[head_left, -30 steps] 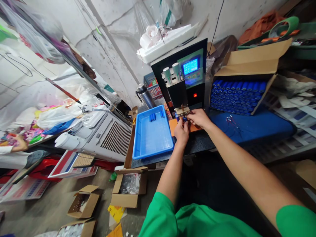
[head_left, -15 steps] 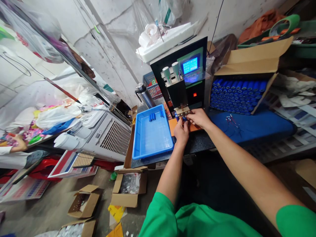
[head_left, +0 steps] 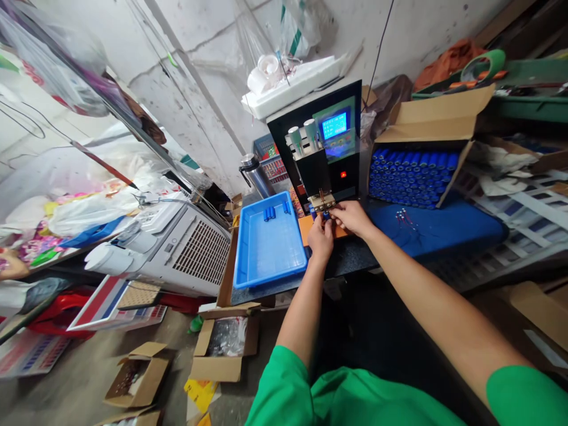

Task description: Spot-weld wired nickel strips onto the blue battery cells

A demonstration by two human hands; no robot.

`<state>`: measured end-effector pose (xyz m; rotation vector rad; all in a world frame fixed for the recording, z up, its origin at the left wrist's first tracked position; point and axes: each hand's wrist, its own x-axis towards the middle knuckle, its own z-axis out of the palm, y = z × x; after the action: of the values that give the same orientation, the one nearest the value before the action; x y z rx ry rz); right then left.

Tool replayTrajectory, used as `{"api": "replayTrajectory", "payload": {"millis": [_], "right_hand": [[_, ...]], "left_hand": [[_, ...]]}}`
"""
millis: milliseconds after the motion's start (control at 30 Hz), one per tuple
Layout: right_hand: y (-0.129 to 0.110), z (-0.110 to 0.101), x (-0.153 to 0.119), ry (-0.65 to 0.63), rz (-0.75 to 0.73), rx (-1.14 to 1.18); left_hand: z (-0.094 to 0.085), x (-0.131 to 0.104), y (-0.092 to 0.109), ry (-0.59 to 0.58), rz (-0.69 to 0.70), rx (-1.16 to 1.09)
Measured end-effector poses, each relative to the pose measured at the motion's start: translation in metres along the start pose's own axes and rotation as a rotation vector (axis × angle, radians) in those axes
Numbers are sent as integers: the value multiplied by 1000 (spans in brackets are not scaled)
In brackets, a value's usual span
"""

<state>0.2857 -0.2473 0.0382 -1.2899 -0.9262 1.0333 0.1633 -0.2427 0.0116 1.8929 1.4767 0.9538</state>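
Under the electrodes [head_left: 322, 200] of a black spot welder [head_left: 314, 176], my left hand [head_left: 320, 238] is closed around a blue cylindrical battery cell [head_left: 326, 216]. My right hand [head_left: 351, 217] pinches at the same spot from the right. Whatever lies between its fingertips is too small and hidden to make out. Both hands are close together above an orange board [head_left: 306, 225]. The welder's blue screen [head_left: 334, 125] is lit. Left of it, a blue plastic tray [head_left: 268, 254] holds several blue cells [head_left: 269, 213] at its far end.
An open carton [head_left: 426, 121] packed with blue cells stands on the right. Small wired leads [head_left: 404, 219] lie on a blue surface [head_left: 448, 234]. A steel flask [head_left: 257, 176] stands behind the tray. Cartons [head_left: 219, 367] sit on the floor. At far left, another person's arm [head_left: 12, 264] shows.
The head view has shifted slightly, so the scene sits a little further left. Both hands stay at the welder's electrodes with the cell.
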Motion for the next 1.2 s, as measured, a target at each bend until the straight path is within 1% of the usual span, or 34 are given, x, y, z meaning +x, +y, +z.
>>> {"api": "replayTrajectory", "payload": {"millis": [100, 167, 233, 333, 367, 400, 433, 500, 533, 600, 700, 800, 867, 1067, 1133, 1200], "right_hand": [[-1, -7, -8, 12, -14, -104], [-1, -14, -14, 51, -102, -216], [-2, -20, -22, 145, -261, -371], [-7, -28, -33, 323, -529, -632], [-9, -29, -35, 350, -609, -708], [-11, -30, -37, 349, -681, -775], [-12, -29, -38, 319, -739, -832], [-13, -27, -37, 204, -794, -917], [-13, -25, -35, 143, -788, -950], [-12, -22, -32, 53, -727, -1014], [-12, -18, -29, -6, -617, -1095], [-15, -18, -28, -63, -540, -1141], [-20, -19, -29, -97, -498, -1148], [-33, -19, -30, -143, -457, -1095], [-34, -18, -30, -135, -461, -1105], [-30, -21, -27, -76, -467, -1065]], "left_hand": [[-1, 0, 0, -17, -5, 1], [-2, -1, -1, -35, 11, 1], [-3, -2, -3, -46, 34, -1], [-3, -3, -7, -56, 69, -23], [-3, -3, -8, -57, 78, -36], [-3, -4, -9, -60, 87, -49], [-3, -4, -9, -63, 96, -62], [-4, -4, -10, -67, 113, -78], [-4, -5, -10, -69, 121, -77], [-3, -5, -10, -77, 132, -58], [-2, -5, -12, -86, 148, -12], [0, -4, -15, -81, 172, 24], [2, -4, -18, -70, 212, 35], [6, -1, -28, 7, 374, 82], [9, 0, -31, 80, 431, 114], [10, 1, -34, 181, 524, 128]]}}
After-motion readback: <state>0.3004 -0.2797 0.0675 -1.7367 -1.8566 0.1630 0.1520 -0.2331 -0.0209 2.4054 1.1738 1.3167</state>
